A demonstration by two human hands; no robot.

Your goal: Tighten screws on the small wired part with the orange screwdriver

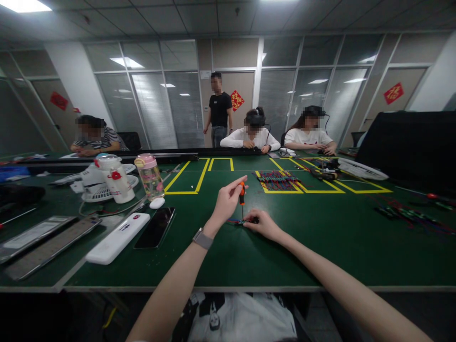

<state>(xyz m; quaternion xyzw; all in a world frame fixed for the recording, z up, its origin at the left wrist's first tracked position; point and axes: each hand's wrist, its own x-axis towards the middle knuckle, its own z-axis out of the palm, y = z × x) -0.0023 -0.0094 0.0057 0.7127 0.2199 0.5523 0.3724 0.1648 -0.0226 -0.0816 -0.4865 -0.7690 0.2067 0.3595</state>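
My left hand (230, 198) grips the orange-and-black handle of a screwdriver (242, 195), its fingers closed near the top. The screwdriver stands upright, its shaft pointing down at a small circuit board with wires (239, 222) on the green table. Low over the table, my right hand (262, 224) pinches the right end of that board, with a dark part showing by its fingers. Red and blue wires stick out to the board's left. Exactly where the screwdriver's tip meets the board is too small to tell.
Bundled wired boards (280, 180) lie beyond my right hand, inside yellow tape. More boards (409, 213) lie far right. A black phone (155, 228), white power bank (119, 237), pink-lidded bottle (151, 178) and white bottle (117, 180) stand or lie left. Several people are across the table.
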